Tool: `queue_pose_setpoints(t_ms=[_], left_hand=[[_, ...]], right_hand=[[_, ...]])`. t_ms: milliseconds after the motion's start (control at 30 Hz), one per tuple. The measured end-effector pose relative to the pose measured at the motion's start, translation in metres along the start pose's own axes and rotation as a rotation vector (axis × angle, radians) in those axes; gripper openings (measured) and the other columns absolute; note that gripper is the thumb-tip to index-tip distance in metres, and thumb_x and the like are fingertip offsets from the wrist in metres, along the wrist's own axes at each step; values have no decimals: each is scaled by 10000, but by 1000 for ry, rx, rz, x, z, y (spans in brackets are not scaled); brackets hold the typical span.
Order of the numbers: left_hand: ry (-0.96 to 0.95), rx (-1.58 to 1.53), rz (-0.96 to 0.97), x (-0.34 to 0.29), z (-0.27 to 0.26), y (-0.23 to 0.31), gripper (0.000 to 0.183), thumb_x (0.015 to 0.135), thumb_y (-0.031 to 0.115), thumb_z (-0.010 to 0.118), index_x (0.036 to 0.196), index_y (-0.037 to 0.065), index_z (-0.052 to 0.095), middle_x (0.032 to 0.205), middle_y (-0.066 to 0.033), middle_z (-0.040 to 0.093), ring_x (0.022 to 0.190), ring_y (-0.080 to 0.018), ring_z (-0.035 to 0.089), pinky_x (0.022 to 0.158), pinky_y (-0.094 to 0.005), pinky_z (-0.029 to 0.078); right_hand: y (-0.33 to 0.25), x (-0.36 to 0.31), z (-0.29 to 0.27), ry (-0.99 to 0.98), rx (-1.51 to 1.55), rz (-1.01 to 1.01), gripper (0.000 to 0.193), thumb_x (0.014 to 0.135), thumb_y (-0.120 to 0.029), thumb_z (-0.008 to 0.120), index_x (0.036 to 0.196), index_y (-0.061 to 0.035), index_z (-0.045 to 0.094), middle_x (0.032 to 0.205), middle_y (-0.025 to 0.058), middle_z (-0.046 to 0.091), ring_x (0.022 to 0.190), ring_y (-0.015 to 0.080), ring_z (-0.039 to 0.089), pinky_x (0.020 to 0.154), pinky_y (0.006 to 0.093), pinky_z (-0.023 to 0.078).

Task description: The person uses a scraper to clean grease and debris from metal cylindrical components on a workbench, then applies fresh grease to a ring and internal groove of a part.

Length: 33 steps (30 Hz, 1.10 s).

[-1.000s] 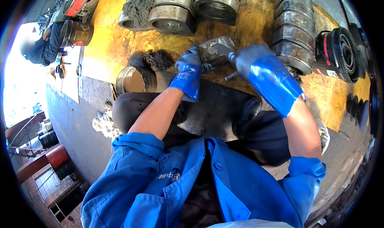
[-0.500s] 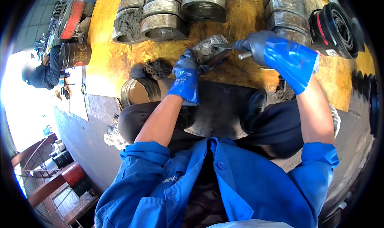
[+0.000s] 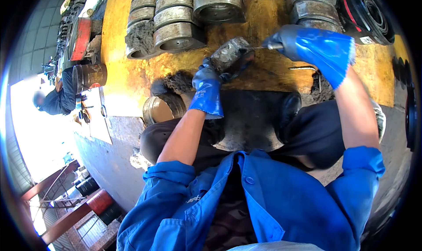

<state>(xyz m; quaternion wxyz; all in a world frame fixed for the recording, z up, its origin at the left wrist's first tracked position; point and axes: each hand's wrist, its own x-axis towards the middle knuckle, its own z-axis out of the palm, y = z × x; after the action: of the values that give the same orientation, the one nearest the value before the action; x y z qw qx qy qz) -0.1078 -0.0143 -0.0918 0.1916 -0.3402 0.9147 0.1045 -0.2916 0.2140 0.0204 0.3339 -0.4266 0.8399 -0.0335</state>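
Both my hands wear blue gauntlet gloves with dark grey palms and fingers. My left hand (image 3: 205, 81) is closed round the near left side of a grimy metal ring (image 3: 227, 54), holding it tilted just above the yellow floor sheet. In my right hand (image 3: 288, 42) is a thin-bladed metal tool (image 3: 260, 47), its light stub end showing by the fingers. The blade points left to the ring's right rim; whether it touches cannot be made out. Ahead of my left hand lie dark shavings (image 3: 178, 81).
Rows of stacked metal rings (image 3: 178, 31) stand ahead, with more rings (image 3: 314, 9) to the right. A black coil (image 3: 367, 18) lies far right. A round tin (image 3: 162, 109) sits by my left knee. A bucket (image 3: 90, 77) and another person (image 3: 61, 92) are at the left.
My right hand has drawn slightly right and turned, so the blade now shows as a thin line. The ring has tipped a little in my left hand. The whole view has shifted slightly.
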Motion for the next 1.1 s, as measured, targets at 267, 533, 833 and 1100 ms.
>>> queue_pose_setpoints(t_ms=[267,533,833,1100], left_hand=[[9,13,-1,-6,-3,5,898,674,503,820,1347,81,403,1177,-198,642,1091,-365,623,900,-442,504],[43,-40,12,-7,-4,6,848,661,454,843,1309,77,446,1152,-198,653,1094,-370,620,904,-443,501],[50,-50,37,-8,-2,7,821,653,440,850,1283,75,469,1141,-199,659,1087,-365,625,897,-442,503],[61,-148,145,-6,6,-9,771,678,425,837,1271,58,508,1105,-209,673,1066,-366,632,871,-446,508]], right_hand=[[7,13,8,-51,-85,144,401,859,-53,519,1220,-179,638,1007,122,698,906,309,668,812,399,520],[13,7,9,-19,159,119,324,870,-101,600,1183,-163,653,754,96,671,622,205,633,632,377,516],[-5,16,2,-107,-84,74,410,811,-66,578,1197,-183,649,945,121,704,853,299,672,764,411,513],[-20,34,-6,252,4,49,647,635,18,605,1251,-178,611,1035,161,691,986,340,663,790,434,530]])
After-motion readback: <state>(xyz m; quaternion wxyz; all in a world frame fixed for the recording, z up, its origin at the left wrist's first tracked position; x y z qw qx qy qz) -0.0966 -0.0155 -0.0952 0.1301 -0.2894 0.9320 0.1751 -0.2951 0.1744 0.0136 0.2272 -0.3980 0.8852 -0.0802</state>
